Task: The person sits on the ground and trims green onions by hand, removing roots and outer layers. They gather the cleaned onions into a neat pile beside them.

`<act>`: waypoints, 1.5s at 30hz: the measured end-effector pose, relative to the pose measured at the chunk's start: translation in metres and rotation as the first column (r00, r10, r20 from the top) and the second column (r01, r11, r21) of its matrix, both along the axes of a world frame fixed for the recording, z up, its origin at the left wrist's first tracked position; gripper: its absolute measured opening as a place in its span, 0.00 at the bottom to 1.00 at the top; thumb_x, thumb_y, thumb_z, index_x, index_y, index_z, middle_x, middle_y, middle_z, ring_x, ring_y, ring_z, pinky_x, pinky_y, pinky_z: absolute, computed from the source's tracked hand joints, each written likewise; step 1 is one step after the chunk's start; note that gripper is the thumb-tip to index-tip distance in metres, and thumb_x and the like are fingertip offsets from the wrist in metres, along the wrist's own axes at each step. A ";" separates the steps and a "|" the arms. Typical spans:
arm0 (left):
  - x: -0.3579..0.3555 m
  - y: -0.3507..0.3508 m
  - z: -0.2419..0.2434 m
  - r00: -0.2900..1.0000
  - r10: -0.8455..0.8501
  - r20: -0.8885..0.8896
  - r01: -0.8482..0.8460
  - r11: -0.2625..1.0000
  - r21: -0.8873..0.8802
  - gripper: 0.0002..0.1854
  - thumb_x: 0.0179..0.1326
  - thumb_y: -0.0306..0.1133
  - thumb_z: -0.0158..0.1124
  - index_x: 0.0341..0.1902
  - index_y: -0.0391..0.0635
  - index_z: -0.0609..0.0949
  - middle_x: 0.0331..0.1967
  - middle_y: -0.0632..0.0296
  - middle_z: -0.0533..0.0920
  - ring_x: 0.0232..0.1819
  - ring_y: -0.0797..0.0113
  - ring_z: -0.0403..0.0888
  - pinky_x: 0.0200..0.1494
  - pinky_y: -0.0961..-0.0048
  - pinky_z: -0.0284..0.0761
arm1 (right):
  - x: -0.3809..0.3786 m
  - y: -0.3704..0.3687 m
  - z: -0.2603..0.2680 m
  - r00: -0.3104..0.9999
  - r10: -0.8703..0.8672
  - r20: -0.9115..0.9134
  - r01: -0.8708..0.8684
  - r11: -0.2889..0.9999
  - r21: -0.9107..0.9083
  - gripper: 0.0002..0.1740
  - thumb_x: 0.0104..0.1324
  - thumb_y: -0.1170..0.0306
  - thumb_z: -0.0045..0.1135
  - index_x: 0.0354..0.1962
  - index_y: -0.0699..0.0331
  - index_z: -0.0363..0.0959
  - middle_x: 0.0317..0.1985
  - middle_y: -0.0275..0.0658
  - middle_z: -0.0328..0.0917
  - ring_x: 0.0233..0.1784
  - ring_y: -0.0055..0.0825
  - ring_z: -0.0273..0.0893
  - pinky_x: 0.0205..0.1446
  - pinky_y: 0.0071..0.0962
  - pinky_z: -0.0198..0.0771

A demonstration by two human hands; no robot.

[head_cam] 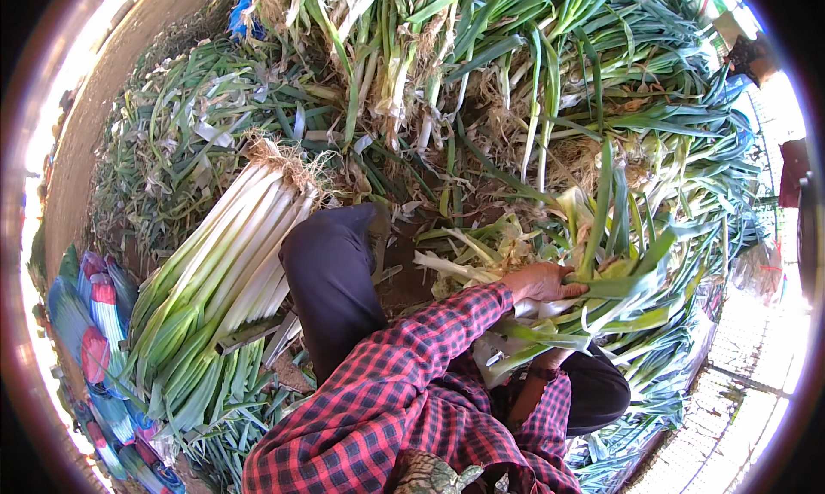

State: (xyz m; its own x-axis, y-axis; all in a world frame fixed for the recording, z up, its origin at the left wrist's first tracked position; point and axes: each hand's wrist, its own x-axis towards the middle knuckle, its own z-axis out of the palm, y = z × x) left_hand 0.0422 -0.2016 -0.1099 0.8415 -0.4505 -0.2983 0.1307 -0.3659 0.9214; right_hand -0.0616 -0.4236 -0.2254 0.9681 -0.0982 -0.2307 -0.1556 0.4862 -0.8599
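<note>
My left hand (544, 282) reaches across my body to the right, its fingers closed around the leaves of leeks (619, 284). Below those leaves is my right hand (555, 359), mostly hidden by them; what its fingers do cannot be made out. Loose pale leaf sheaths and leek stalks (461, 268) lie just left of my left hand. On my left, beyond my bent knee (329, 255), a stack of cleaned leeks (225, 262) rests with white shanks and trimmed-looking roots upward and green leaves toward me. A bar (248, 336) crosses its leafy lower part.
Uncleaned leeks (406, 62) with dry roots are heaped ahead, and more leeks (677, 152) run along the right. Stripped leaf waste (187, 120) covers the ground at upper left. Bundles with red bands (97, 326) lie at far left. Bright mesh (741, 391) borders the right side.
</note>
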 end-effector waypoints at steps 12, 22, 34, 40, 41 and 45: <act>-0.041 0.013 -0.068 0.967 0.062 -0.245 -0.138 0.942 -0.306 0.46 0.63 0.68 0.59 0.72 0.43 0.69 0.64 0.49 0.77 0.66 0.57 0.73 0.69 0.63 0.67 | 0.001 0.030 0.004 0.949 -0.143 -0.282 0.131 0.989 -0.062 0.37 0.71 0.43 0.49 0.66 0.61 0.63 0.61 0.42 0.71 0.59 0.39 0.73 0.63 0.42 0.73; -0.083 0.022 -0.069 0.982 0.036 -0.183 -0.146 0.759 -0.634 0.45 0.55 0.49 0.77 0.70 0.39 0.68 0.62 0.55 0.78 0.64 0.66 0.72 0.68 0.65 0.66 | 0.015 0.042 0.016 0.973 0.089 -0.213 -0.151 0.943 -0.296 0.33 0.73 0.46 0.48 0.63 0.64 0.66 0.56 0.41 0.72 0.53 0.33 0.75 0.53 0.35 0.75; -0.003 0.102 0.035 0.814 0.550 0.186 -0.190 0.556 -0.809 0.35 0.62 0.42 0.71 0.69 0.41 0.71 0.56 0.58 0.81 0.57 0.68 0.76 0.64 0.67 0.71 | 0.067 0.150 0.244 0.768 0.481 0.422 0.494 -0.026 -0.869 0.29 0.79 0.60 0.34 0.71 0.65 0.58 0.72 0.60 0.55 0.74 0.57 0.58 0.76 0.52 0.53; -0.010 0.519 0.138 0.124 0.747 0.653 -0.878 0.389 -0.279 0.30 0.64 0.43 0.67 0.65 0.40 0.75 0.55 0.55 0.83 0.57 0.63 0.78 0.63 0.66 0.72 | 0.116 0.390 0.356 0.190 0.758 0.624 0.389 0.525 -0.757 0.26 0.77 0.60 0.41 0.68 0.62 0.63 0.60 0.54 0.63 0.63 0.51 0.67 0.64 0.47 0.63; -0.040 0.592 0.164 0.015 0.680 0.733 -0.946 0.246 -0.209 0.29 0.64 0.44 0.66 0.65 0.40 0.75 0.55 0.55 0.83 0.57 0.63 0.78 0.62 0.65 0.72 | 0.106 0.425 0.368 0.082 0.785 0.614 0.331 0.560 -0.760 0.26 0.76 0.60 0.42 0.67 0.62 0.63 0.58 0.53 0.65 0.61 0.50 0.68 0.62 0.47 0.65; -0.188 0.765 0.207 -0.132 0.441 0.888 -0.935 -0.354 0.037 0.27 0.66 0.45 0.63 0.62 0.40 0.78 0.54 0.52 0.84 0.56 0.60 0.79 0.62 0.64 0.72 | 0.042 0.495 0.372 -0.303 0.820 0.485 0.131 0.540 -0.831 0.24 0.75 0.60 0.47 0.65 0.60 0.66 0.50 0.49 0.70 0.53 0.46 0.74 0.54 0.44 0.72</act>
